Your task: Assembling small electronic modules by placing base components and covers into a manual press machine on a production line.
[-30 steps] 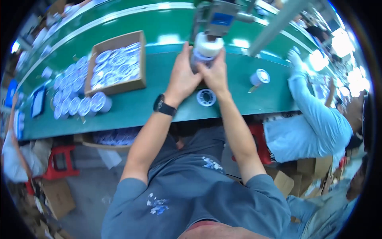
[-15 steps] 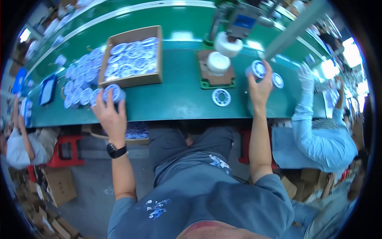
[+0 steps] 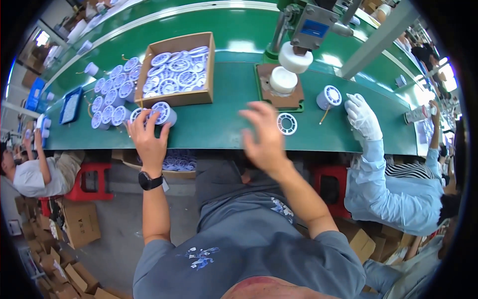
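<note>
My left hand (image 3: 148, 137) is closed around a pale round plastic housing (image 3: 164, 114) with a slotted top, at the near end of a group of similar housings (image 3: 110, 97). My right hand (image 3: 266, 142), slightly blurred, hovers over the table's front part with fingers spread and nothing in them. Just right of it lies a flat slotted ring (image 3: 287, 124). Behind the ring, a white round block (image 3: 284, 79) sits on the press base (image 3: 281, 99), under the white press head (image 3: 296, 57). Another housing with a short wire (image 3: 329, 97) stands to the right.
A cardboard box (image 3: 209, 74) of slotted rings stands behind my left hand. At right, a co-worker's white-gloved hand (image 3: 363, 117) rests near the lone housing. A blue tray (image 3: 71, 105) lies far left. A slanted grey post (image 3: 378, 42) rises behind the press.
My right hand has let go of the housing at right and moved left, toward the table's middle. The gloved hand has come forward; one of two housings there no longer shows. My left hand stays with its housing.
</note>
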Demonstrator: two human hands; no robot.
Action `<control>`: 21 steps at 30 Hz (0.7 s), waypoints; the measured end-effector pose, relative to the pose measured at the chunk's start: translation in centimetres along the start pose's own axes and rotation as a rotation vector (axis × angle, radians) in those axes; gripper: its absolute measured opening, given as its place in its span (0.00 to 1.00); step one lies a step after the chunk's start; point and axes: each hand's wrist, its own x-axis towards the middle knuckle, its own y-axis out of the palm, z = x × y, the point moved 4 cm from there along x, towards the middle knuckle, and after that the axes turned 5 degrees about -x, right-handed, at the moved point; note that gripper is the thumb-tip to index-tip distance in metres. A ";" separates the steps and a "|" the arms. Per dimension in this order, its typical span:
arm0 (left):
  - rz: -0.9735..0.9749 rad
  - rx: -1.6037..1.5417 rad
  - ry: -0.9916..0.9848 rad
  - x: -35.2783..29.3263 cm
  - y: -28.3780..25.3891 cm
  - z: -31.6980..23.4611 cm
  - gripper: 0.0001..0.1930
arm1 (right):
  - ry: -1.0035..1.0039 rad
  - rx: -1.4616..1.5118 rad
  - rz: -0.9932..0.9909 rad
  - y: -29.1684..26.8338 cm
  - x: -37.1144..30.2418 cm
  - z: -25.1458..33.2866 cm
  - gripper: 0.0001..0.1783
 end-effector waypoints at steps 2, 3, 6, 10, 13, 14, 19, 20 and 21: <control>0.004 -0.017 0.021 0.2 -0.6 0.3 0.21 | -0.004 0.302 0.103 6.5 1.4 3.0 0.28; 0.032 -0.053 0.015 0.4 -0.9 0.4 0.22 | -0.028 0.279 0.105 9.2 2.4 4.4 0.28; 0.070 -0.116 0.005 0.8 -1.6 1.9 0.22 | -0.036 0.236 0.114 14.5 4.2 7.8 0.29; 0.059 -0.276 0.020 0.2 -1.7 4.3 0.24 | 0.015 0.173 0.152 17.3 4.8 8.7 0.29; 0.090 -0.511 -0.035 -0.7 -1.2 4.7 0.24 | 0.054 0.154 0.169 17.3 4.5 7.9 0.28; 0.086 -0.514 -0.036 -0.9 -1.2 4.5 0.24 | 0.070 0.154 0.176 15.9 4.1 7.3 0.27; 0.056 -0.694 0.077 -1.5 0.6 0.7 0.27 | 0.087 0.115 0.215 7.4 1.8 2.0 0.25; 0.063 -0.769 0.118 -0.8 0.9 -0.4 0.27 | 0.104 0.126 0.250 5.8 1.9 0.9 0.26; 0.068 -0.841 0.161 -0.3 1.1 -1.2 0.28 | 0.117 0.110 0.253 4.8 1.6 -0.1 0.26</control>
